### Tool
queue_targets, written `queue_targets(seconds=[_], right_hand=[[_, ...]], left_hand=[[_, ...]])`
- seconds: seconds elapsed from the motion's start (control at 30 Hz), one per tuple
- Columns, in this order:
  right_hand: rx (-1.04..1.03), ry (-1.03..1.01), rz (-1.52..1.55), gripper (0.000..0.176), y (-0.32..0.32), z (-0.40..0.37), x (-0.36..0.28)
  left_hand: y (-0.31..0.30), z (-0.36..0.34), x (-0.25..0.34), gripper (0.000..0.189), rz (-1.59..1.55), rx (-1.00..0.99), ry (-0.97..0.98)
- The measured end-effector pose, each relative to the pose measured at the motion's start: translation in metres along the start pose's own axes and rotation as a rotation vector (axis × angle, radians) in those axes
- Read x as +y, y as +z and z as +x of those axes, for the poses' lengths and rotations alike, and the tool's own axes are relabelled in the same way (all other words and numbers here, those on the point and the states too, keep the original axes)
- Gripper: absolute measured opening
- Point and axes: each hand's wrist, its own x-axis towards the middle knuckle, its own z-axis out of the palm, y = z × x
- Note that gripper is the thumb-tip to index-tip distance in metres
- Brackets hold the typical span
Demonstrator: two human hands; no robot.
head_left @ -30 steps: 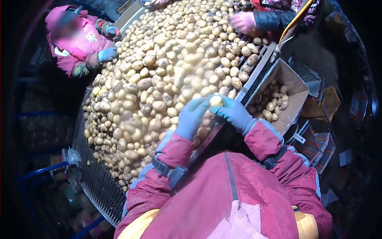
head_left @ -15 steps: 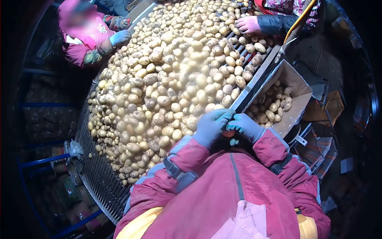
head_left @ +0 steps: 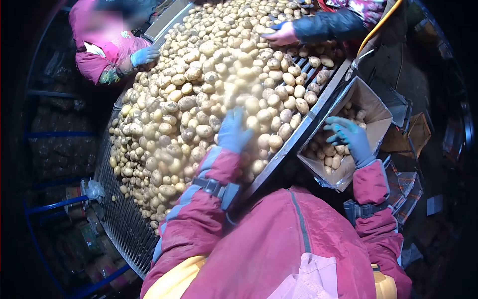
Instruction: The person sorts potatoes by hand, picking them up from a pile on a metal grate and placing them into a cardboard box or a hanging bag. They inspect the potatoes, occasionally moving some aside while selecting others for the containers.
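A big heap of potatoes (head_left: 194, 104) covers a slatted metal table in front of me. My left hand (head_left: 234, 130), in a blue glove, reaches onto the heap, palm down, its fingers apart and touching the potatoes. Over an open cardboard box (head_left: 376, 117) lined with plastic is my right hand (head_left: 351, 138), gloved the same way. Its fingers are loosely bent and apart, with nothing seen in them. More potatoes (head_left: 328, 155) lie inside that box, partly hidden under the right hand.
A metal rail (head_left: 298, 132) edges the table between heap and box. Across the heap, a person in pink (head_left: 94, 62) rests a blue-gloved hand at its edge. At upper right, another person's dark sleeve (head_left: 328, 28) reaches in. Bare slats (head_left: 122, 224) show at lower left.
My hands were together near the rail and have parted: the left moved up onto the heap, the right over to the box. The upper-right person's hand moved left over the potatoes.
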Motion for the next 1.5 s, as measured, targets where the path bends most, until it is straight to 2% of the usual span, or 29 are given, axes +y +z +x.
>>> queue_targets(seconds=[0.07,0.1,0.2,0.27,0.3,0.33,0.4,0.47,0.5,0.53,0.57,0.6,0.67,0.73,0.77,0.8,0.87,0.9,1.0,1.03,1.1,1.17,1.2,1.27,1.33,1.37,1.43,1.47,1.5], right_hand=[[-0.021,0.025,0.057,0.038,0.034,0.008,0.004],[-0.035,0.050,0.050,0.036,0.044,0.015,0.013],[-0.085,0.098,0.060,0.032,0.079,0.032,0.019],[-0.156,0.079,0.021,0.034,0.100,0.043,0.014],[-0.145,0.090,0.052,0.033,0.109,0.046,0.009],[-0.109,0.047,0.033,0.033,0.112,0.054,0.009],[-0.026,-0.041,0.008,0.034,0.115,0.074,0.014],[0.115,-0.215,-0.056,0.036,0.107,0.093,0.020],[0.200,-0.315,-0.162,0.037,0.099,0.107,0.029],[0.284,-0.416,-0.267,0.039,0.094,0.118,0.031],[0.350,-0.490,-0.569,0.044,0.092,0.117,0.015],[0.398,-0.557,-0.688,0.046,0.082,0.130,0.022],[0.436,-0.627,-0.862,0.047,0.078,0.144,0.024],[0.398,-0.678,-1.116,0.048,0.073,0.154,0.034],[0.440,-0.739,-1.281,0.049,0.077,0.155,0.038],[0.456,-0.708,-1.319,0.050,0.079,0.158,0.042],[0.477,-0.700,-1.378,0.051,0.088,0.159,0.038],[0.504,-0.690,-1.394,0.052,0.090,0.159,0.039],[0.471,-0.618,-1.407,0.052,0.097,0.157,0.029],[0.472,-0.618,-1.440,0.052,0.092,0.158,0.032],[0.434,-0.584,-1.408,0.052,0.091,0.156,0.026],[0.435,-0.574,-1.410,0.053,0.095,0.156,0.026],[0.436,-0.576,-1.416,0.053,0.095,0.156,0.025],[0.443,-0.570,-1.428,0.053,0.095,0.154,0.024],[0.442,-0.577,-1.416,0.053,0.093,0.153,0.027],[0.443,-0.585,-1.404,0.053,0.093,0.155,0.028],[0.445,-0.609,-1.389,0.053,0.091,0.156,0.029],[0.445,-0.618,-1.383,0.052,0.090,0.156,0.030],[0.447,-0.619,-1.382,0.052,0.089,0.155,0.031]], left_hand=[[-0.005,0.016,0.006,0.089,0.018,-0.097,-0.025],[-0.010,0.026,0.001,0.088,0.033,-0.158,-0.017],[-0.015,0.034,-0.015,0.076,-0.015,-0.114,0.163],[-0.041,0.031,0.004,0.069,-0.049,-0.302,0.122],[-0.029,0.036,-0.010,0.061,-0.104,-0.402,0.150],[-0.033,0.026,0.001,0.055,-0.159,-0.413,0.113],[-0.016,0.022,-0.026,0.051,-0.194,-0.116,0.298],[-0.040,0.045,-0.032,0.051,-0.143,-0.035,0.161],[-0.039,0.057,-0.056,0.054,-0.058,0.295,0.328],[-0.050,0.072,-0.068,0.055,0.051,0.371,0.242],[-0.065,0.084,-0.079,0.066,0.142,0.395,0.127],[-0.074,0.098,-0.093,0.080,0.312,0.384,0.011],[-0.076,0.130,-0.126,0.093,0.285,0.235,-0.133],[-0.053,0.159,-0.148,0.106,0.361,0.184,-0.150],[-0.055,0.164,-0.132,0.113,0.300,0.158,-0.200],[-0.058,0.171,-0.116,0.115,0.247,0.177,-0.205],[-0.073,0.193,-0.086,0.121,0.163,0.056,-0.297],[-0.076,0.197,-0.077,0.102,0.151,0.161,-0.155],[-0.042,0.240,-0.057,0.080,0.148,0.460,0.075],[-0.033,0.253,-0.049,0.073,0.168,0.467,0.050],[-0.021,0.275,-0.029,0.081,0.146,0.286,-0.039],[-0.019,0.294,-0.017,0.093,-0.110,0.008,0.023],[0.011,0.294,-0.016,0.082,-0.123,0.181,0.168],[0.017,0.286,0.001,0.086,-0.065,0.074,0.225],[0.015,0.267,-0.008,0.076,-0.198,0.157,0.366],[0.008,0.259,-0.017,0.072,-0.259,0.202,0.437],[-0.055,0.237,-0.052,0.057,-0.064,0.464,0.416],[-0.102,0.226,-0.063,0.052,0.081,0.508,0.342],[-0.127,0.220,-0.104,0.049,0.188,0.565,0.279]])
